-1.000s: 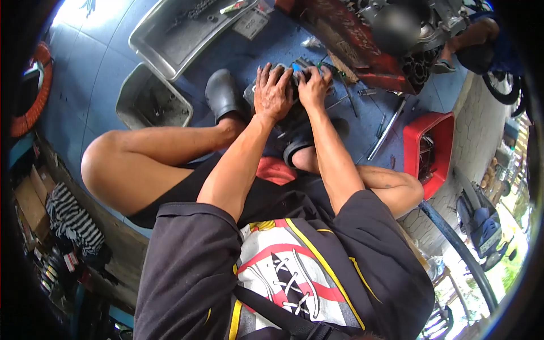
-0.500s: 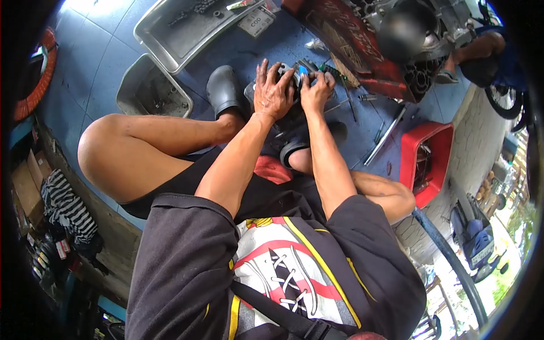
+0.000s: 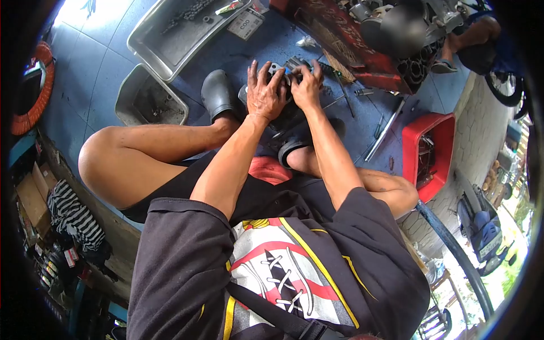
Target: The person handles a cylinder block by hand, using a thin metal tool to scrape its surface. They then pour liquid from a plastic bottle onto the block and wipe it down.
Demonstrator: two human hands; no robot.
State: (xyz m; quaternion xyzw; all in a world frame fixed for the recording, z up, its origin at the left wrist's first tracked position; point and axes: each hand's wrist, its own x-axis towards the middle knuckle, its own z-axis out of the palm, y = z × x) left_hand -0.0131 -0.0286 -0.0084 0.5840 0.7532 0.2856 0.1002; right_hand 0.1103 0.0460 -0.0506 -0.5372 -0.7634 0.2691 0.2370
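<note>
The part (image 3: 276, 67) lies beside the clog (image 3: 217, 92), largely hidden under the left hand (image 3: 266, 100), whose fingers spread wide. The right hand (image 3: 306, 89) curls its fingers; I cannot tell around what. Uneven pressure could tip the part.

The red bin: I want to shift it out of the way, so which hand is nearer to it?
Right. The right hand is left of the red bin and farther forward; the left hand is farther left, on the right hand's far side.
</note>
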